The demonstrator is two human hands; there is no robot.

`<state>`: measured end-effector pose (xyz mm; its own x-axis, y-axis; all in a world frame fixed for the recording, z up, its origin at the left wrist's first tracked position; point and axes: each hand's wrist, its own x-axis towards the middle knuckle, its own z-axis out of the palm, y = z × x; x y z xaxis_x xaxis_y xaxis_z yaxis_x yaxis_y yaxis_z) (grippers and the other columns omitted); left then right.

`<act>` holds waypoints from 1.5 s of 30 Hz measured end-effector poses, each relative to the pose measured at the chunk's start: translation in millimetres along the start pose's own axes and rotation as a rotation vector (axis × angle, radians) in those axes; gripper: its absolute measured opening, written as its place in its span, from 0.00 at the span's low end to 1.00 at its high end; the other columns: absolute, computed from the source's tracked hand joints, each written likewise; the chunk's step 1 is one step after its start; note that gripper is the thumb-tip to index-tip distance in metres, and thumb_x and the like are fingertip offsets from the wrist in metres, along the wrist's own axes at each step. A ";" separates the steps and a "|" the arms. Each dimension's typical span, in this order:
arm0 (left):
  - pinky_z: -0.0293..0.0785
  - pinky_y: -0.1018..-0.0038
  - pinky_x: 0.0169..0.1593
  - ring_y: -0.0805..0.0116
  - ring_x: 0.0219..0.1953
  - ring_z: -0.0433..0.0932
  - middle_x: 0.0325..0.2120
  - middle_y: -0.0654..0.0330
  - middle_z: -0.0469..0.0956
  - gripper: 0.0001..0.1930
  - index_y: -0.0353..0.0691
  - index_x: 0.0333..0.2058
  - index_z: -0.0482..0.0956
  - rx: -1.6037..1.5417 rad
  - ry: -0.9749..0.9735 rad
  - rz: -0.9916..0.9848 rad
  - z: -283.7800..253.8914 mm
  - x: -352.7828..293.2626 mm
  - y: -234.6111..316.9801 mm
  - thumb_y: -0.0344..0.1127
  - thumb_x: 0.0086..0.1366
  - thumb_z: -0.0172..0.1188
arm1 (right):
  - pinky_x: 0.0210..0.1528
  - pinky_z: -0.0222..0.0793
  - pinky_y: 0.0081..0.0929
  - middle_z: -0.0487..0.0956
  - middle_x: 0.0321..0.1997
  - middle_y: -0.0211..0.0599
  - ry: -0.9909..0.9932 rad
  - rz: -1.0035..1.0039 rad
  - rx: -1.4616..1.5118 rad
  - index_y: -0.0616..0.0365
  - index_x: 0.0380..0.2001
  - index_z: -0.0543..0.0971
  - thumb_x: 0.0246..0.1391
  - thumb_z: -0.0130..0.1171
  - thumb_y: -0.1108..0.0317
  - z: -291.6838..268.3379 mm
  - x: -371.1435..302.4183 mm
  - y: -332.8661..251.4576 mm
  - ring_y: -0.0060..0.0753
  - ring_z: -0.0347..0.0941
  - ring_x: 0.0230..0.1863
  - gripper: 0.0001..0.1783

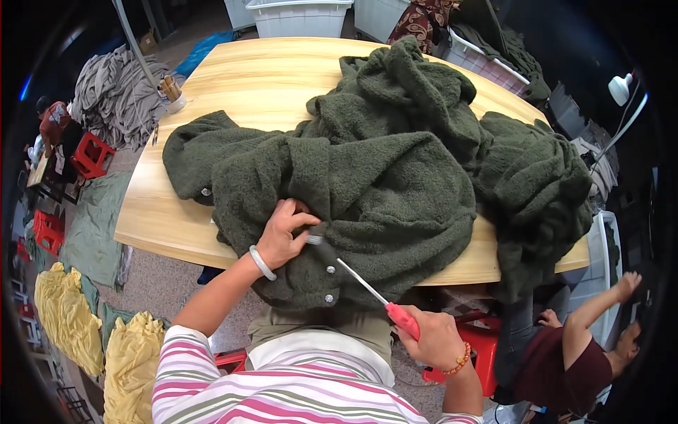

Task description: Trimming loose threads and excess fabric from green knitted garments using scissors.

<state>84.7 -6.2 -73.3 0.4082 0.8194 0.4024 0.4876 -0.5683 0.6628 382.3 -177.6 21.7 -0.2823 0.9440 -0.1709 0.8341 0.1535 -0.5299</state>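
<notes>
A dark green knitted cardigan (pixel 395 177) lies bunched on the table, its lower part hanging over the near edge towards my lap. My left hand (pixel 281 232), with a pale bangle at the wrist, pinches the cardigan's front band. Just below those fingers are a silvery button (pixel 330 270) and another one nearer to me. My right hand (pixel 436 340) is closed round the red handle of a screwdriver-like tool (pixel 402 318). The tool's thin metal shaft points up and left to the band, its tip by the upper button. A further button (pixel 206 191) shows on the cloth at the left.
More dark green knitwear (pixel 537 184) hangs over the wooden table's (pixel 247 78) right edge. A tool cup (pixel 174 99) stands at its left edge. White bins (pixel 300 18) line the far side. A person (pixel 565 360) in maroon sits close at right. Yellow cloth piles (pixel 67 318) lie at left.
</notes>
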 end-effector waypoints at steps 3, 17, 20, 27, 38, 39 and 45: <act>0.70 0.67 0.41 0.55 0.37 0.74 0.31 0.55 0.73 0.13 0.37 0.32 0.79 -0.061 0.042 -0.014 2.8 -6.7 -8.4 0.18 0.45 0.58 | 0.30 0.73 0.43 0.78 0.21 0.42 0.019 -0.020 -0.067 0.48 0.45 0.77 0.51 0.61 0.63 5.3 5.8 -5.0 0.49 0.78 0.25 0.16; 0.67 0.65 0.35 0.54 0.34 0.70 0.28 0.55 0.69 0.09 0.39 0.22 0.77 0.096 0.211 0.071 18.0 -18.4 3.1 0.18 0.42 0.57 | 0.33 0.72 0.44 0.78 0.23 0.46 -0.010 0.023 -0.059 0.51 0.45 0.77 0.51 0.61 0.62 21.1 7.7 -18.5 0.50 0.77 0.28 0.17; 0.66 0.64 0.36 0.53 0.35 0.69 0.29 0.54 0.68 0.08 0.39 0.22 0.76 0.125 0.214 0.106 15.4 -21.4 4.7 0.19 0.42 0.57 | 0.33 0.72 0.44 0.78 0.23 0.46 0.022 0.005 -0.039 0.51 0.45 0.77 0.51 0.61 0.63 25.6 9.1 -17.8 0.51 0.77 0.28 0.17; 0.64 0.60 0.53 0.50 0.50 0.67 0.46 0.52 0.70 0.21 0.41 0.42 0.78 0.324 0.083 0.097 -14.0 -43.8 69.4 0.25 0.46 0.65 | 0.31 0.71 0.44 0.78 0.24 0.46 0.139 0.025 -0.033 0.52 0.44 0.78 0.51 0.61 0.66 27.6 1.6 -6.2 0.52 0.76 0.27 0.16; 0.74 0.65 0.34 0.56 0.33 0.76 0.32 0.56 0.73 0.12 0.41 0.35 0.80 0.162 0.041 0.136 43.2 -65.8 49.2 0.31 0.50 0.69 | 0.30 0.72 0.43 0.78 0.22 0.44 0.011 0.045 -0.069 0.50 0.43 0.78 0.52 0.61 0.62 28.6 -22.5 -1.2 0.50 0.77 0.26 0.15; 0.74 0.65 0.34 0.56 0.34 0.76 0.31 0.56 0.73 0.10 0.42 0.34 0.80 0.161 0.032 0.064 44.1 -64.9 45.3 0.31 0.51 0.67 | 0.30 0.72 0.43 0.78 0.21 0.44 -0.015 0.057 -0.088 0.50 0.43 0.77 0.51 0.61 0.62 29.0 -27.8 0.3 0.50 0.77 0.25 0.15; 0.73 0.61 0.35 0.54 0.34 0.76 0.29 0.57 0.74 0.05 0.43 0.31 0.81 0.161 -0.028 0.012 47.3 -60.8 35.2 0.31 0.53 0.64 | 0.29 0.72 0.43 0.78 0.20 0.44 -0.041 0.113 -0.156 0.49 0.43 0.77 0.51 0.61 0.61 32.9 -38.2 0.9 0.50 0.77 0.23 0.15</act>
<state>113.5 -79.6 -104.4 0.4354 0.8112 0.3904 0.5987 -0.5848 0.5474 378.3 -223.1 0.4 -0.1989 0.9455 -0.2579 0.9240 0.0933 -0.3708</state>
